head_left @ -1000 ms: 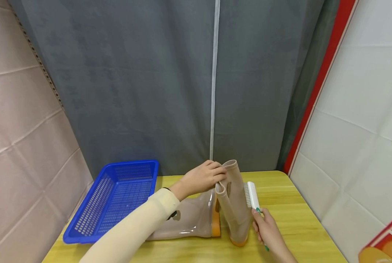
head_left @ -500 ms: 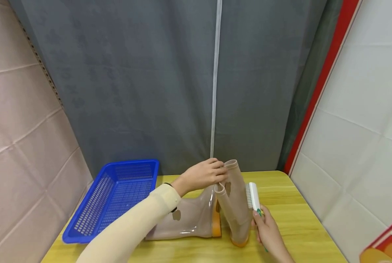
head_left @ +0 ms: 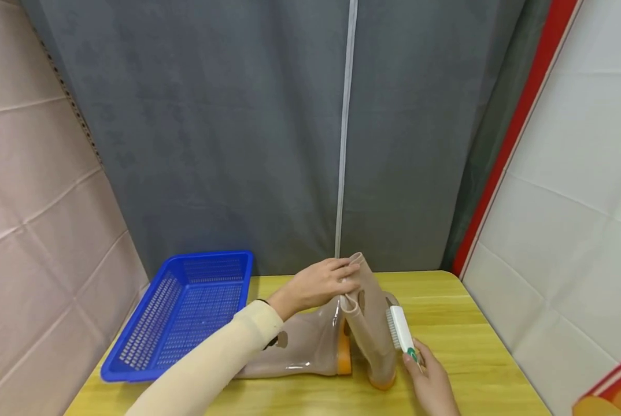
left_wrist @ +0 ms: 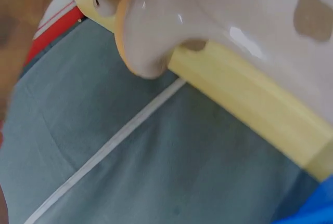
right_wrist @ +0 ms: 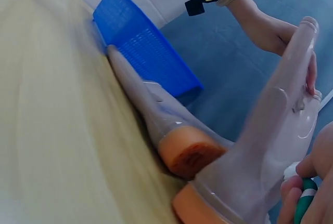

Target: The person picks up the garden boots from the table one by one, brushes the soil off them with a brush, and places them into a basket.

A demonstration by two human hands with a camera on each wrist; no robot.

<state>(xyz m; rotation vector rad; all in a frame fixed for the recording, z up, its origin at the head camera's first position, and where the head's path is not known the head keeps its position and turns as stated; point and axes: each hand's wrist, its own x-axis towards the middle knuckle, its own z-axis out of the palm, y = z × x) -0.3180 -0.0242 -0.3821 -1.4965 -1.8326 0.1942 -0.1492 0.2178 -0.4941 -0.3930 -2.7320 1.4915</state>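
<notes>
My left hand (head_left: 321,283) grips the top rim of a beige rubber boot (head_left: 370,335) with an orange sole, standing tilted on the table. In my right hand (head_left: 430,378) is a scrub brush (head_left: 401,329) with a white head and green handle. Its bristles face the boot's right side, right at the surface. A matching boot (head_left: 305,355) lies on its side to the left, its sole toward the upright one; my left forearm covers part of its shaft. The right wrist view shows the green brush handle (right_wrist: 306,200) between my fingers.
A blue perforated plastic basket (head_left: 245,283) stands on the left of the yellow wood-grain table (head_left: 461,329). Behind the table hangs a grey curtain (head_left: 227,144). Pale padded walls (head_left: 560,248) rise on both sides.
The brush and my right hand have moved down along the boot, toward me. The boot's top has turned and leans more to the left, its opening narrower. The lying boot stays put.
</notes>
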